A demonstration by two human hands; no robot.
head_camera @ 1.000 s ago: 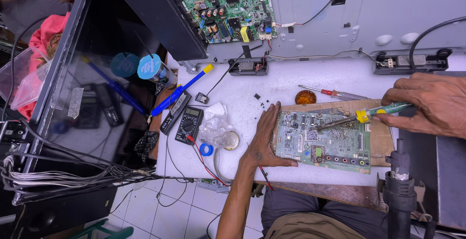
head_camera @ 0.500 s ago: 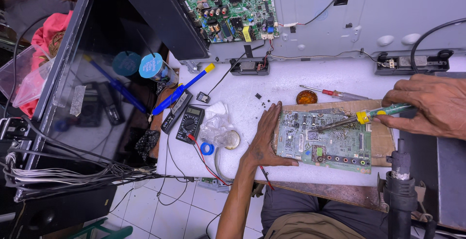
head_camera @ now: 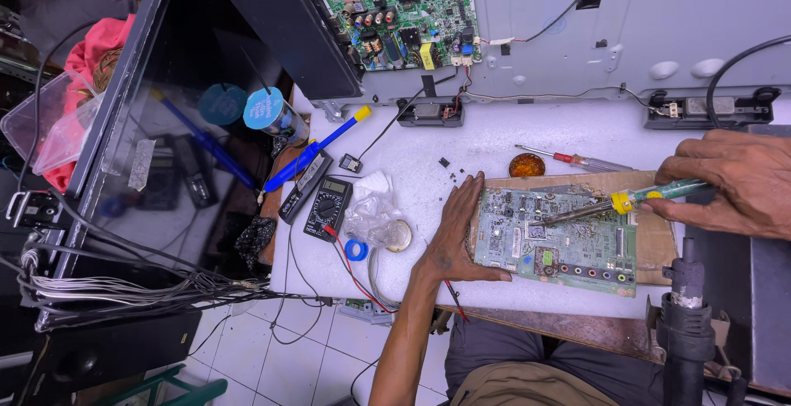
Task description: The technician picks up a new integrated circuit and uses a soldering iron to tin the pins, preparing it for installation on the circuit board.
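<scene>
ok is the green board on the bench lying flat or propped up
Flat. The circuit board lies component side up on a brown cardboard sheet, the left hand pressing its left edge, while the right hand holds the soldering iron to it.

white workbench (head_camera: 494, 138) carries a multimeter (head_camera: 328, 207), red-handled screwdriver (head_camera: 573, 159), and cardboard sheet (head_camera: 659, 241).

Surface (head_camera: 494, 138): white, w/ dark specks. Circuit board (head_camera: 560, 241) near front edge: pale green, silver spots, row of multicoloured round jacks along its near side; brown cardboard sheet (head_camera: 659, 245) under it. Soldering iron (head_camera: 626, 202) in right hand (head_camera: 729, 183): translucent green handle, yellow collar, grey metal shaft. Screwdriver (head_camera: 573, 159): red handle. Flux tin (head_camera: 527, 165): amber-orange. Multimeter (head_camera: 328, 208) at left edge: black, w/ red lead. Tape ring (head_camera: 356, 249): blue. Second board (head_camera: 404, 10) at back: bright green, yellow block.
</scene>
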